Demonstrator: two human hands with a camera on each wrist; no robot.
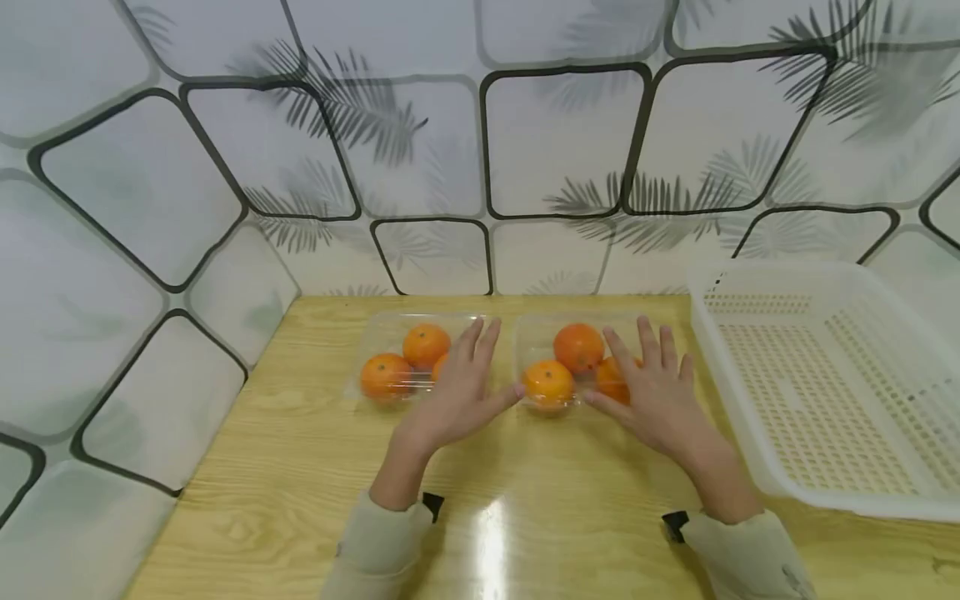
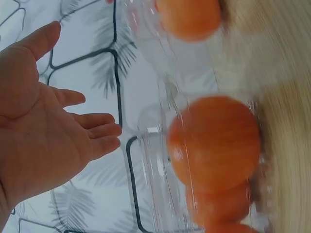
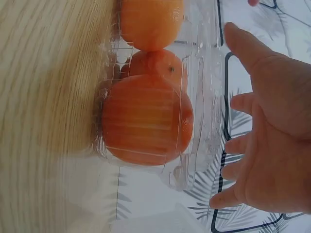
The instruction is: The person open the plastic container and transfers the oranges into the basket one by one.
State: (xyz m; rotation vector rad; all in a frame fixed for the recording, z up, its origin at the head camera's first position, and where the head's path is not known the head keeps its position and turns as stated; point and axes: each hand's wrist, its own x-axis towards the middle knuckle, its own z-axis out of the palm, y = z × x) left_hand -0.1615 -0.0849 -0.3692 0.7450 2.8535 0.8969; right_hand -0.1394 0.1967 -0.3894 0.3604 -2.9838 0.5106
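Two clear plastic clamshell boxes stand side by side at the back of the wooden table, each with three oranges inside. My left hand [image 1: 459, 402] hovers with straight fingers over the right side of the left box [image 1: 386, 327], partly hiding one orange [image 1: 426, 346]. Over the right part of the right box [image 1: 528, 329], my right hand [image 1: 660, 400] is spread, fingers apart, overlapping one orange [image 1: 613, 380]. In the left wrist view the palm [image 2: 46, 131] is held apart from the plastic. The right wrist view shows the right palm [image 3: 277, 141] beside the box and its oranges [image 3: 146, 119]. Neither hand holds anything.
A white perforated plastic basket [image 1: 723, 417] stands on the table's right side, close to my right forearm. Behind the table [image 1: 285, 500] rises a wall [image 1: 562, 142] with a stone-and-leaf pattern, which also runs along the left side.
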